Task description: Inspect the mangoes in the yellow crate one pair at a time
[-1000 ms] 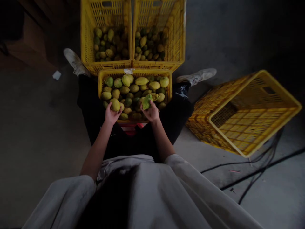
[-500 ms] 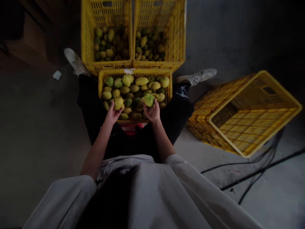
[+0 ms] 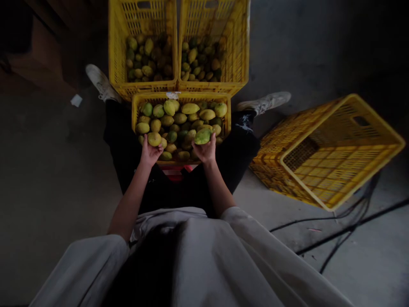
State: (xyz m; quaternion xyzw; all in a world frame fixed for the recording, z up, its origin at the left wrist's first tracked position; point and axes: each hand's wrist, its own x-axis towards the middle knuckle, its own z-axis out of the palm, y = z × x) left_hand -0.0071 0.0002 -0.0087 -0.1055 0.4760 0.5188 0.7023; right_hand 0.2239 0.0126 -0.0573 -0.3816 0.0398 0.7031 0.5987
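Note:
My left hand [image 3: 151, 152] holds a yellow fruit [image 3: 154, 139] over the front left part of a yellow crate [image 3: 133, 111]. In my right hand [image 3: 206, 151] is a green fruit [image 3: 203, 136], held above the crate's front right part. Both hands have their fingers curled round the fruit from below. Several yellow and green fruits [image 3: 167, 120] fill the crate between my legs, beneath the two held ones.
Two deeper yellow crates, one at the left [image 3: 116, 51] and one at the right [image 3: 238, 51], hold more fruit beyond the near crate. A tilted yellow crate [image 3: 319, 145] lies on the right. Black cables [image 3: 351, 228] cross the floor there.
The yellow fruit has shifted slightly left and turned in my left hand. The green fruit has turned in my right hand and now shows a longer side.

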